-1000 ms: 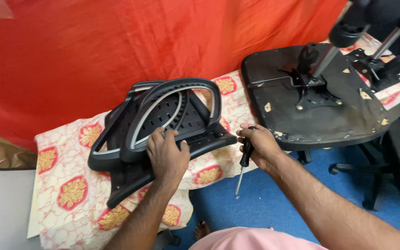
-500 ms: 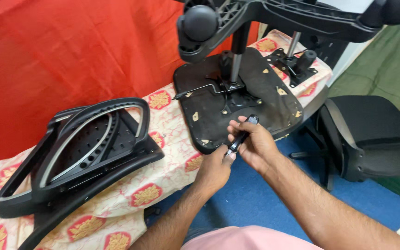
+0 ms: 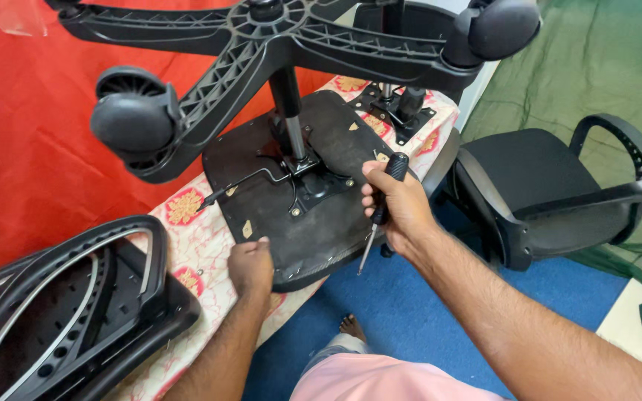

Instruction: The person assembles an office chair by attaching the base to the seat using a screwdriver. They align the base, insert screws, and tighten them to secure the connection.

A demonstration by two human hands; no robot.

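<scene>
Screwdriver (image 3: 382, 204) in the right hand (image 3: 399, 208): the fingers are wrapped tight around its black handle, thumb end up, and the thin metal shaft points down past the near edge of the upturned chair seat (image 3: 299, 215). Half a second earlier both hands met at the tool in front of that seat; now the left hand (image 3: 250, 267) has let go and rests with curled fingers on the seat's near-left edge, whether pressing or gripping cannot be told. A second back that same hand lay on the black chair backrest (image 3: 68, 312), which now sits untouched to the left of the seat on the patterned cloth (image 3: 195, 238). The view has swung so the seat fills the centre, its star base (image 3: 276, 37) and castor (image 3: 131, 119) looming above. Judging by this, attention has moved from the backrest to the seat's underside plate (image 3: 313, 182). Right of the seat stands another office chair (image 3: 551, 193).
</scene>
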